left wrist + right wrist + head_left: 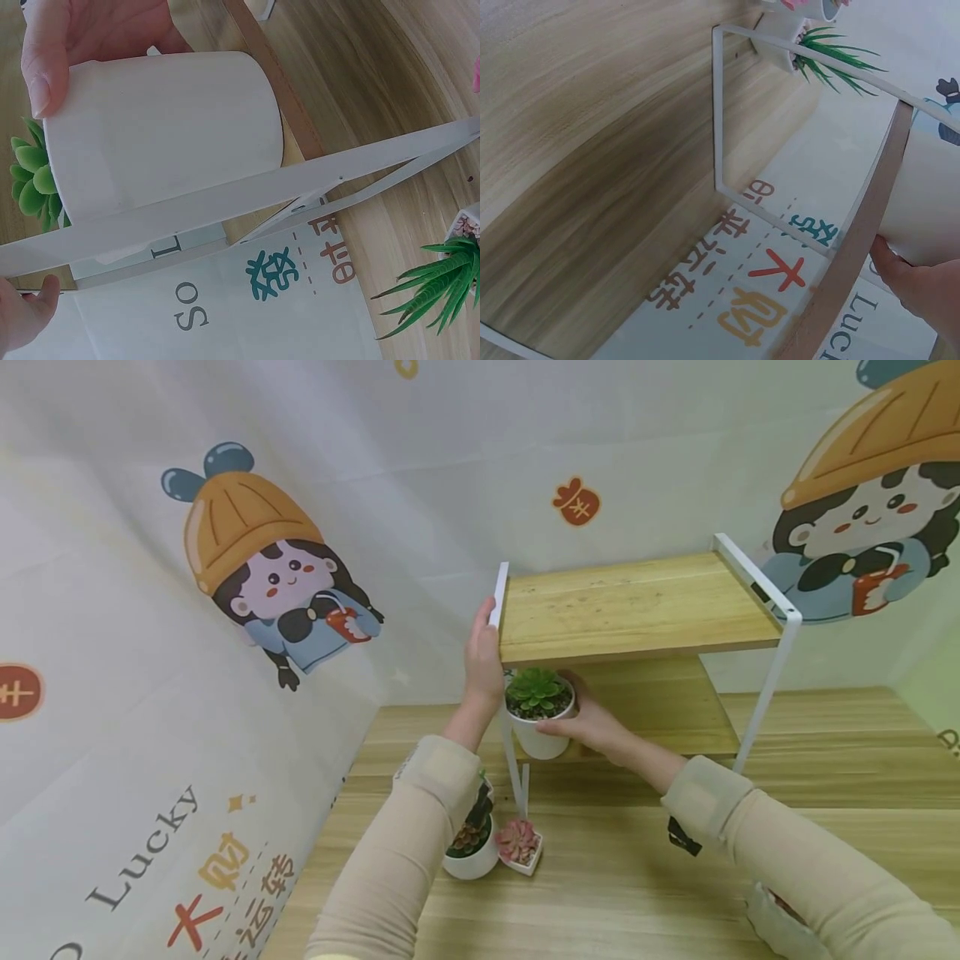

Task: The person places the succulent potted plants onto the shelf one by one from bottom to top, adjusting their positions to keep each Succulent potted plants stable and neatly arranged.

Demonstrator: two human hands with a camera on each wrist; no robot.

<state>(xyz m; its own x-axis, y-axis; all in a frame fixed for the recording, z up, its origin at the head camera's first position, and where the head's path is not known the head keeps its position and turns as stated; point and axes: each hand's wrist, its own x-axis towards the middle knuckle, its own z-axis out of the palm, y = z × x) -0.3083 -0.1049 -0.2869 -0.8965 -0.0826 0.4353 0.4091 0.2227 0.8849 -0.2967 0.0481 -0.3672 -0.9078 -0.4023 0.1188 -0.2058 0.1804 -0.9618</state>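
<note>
My right hand [592, 722] holds a white round pot with a green succulent [538, 689], thumb in front and fingers round its far side. The pot is at the left end of the lower board [660, 706] of a two-tier wooden shelf with a white frame. In the left wrist view the white pot [165, 135] lies behind the frame bar [247, 199], and the right hand [112, 30] grips it near the rim. Against the upper left of the frame rests my left hand [483, 664], a finger extended upward; its other fingers are partly hidden.
On the table [600, 877], near the shelf's left leg, stand a pink succulent [517, 842] in a small white pot and a darker succulent [471, 839] in a round pot. A spiky green plant [442, 281] shows in the left wrist view. A printed cloth [420, 510] hangs behind.
</note>
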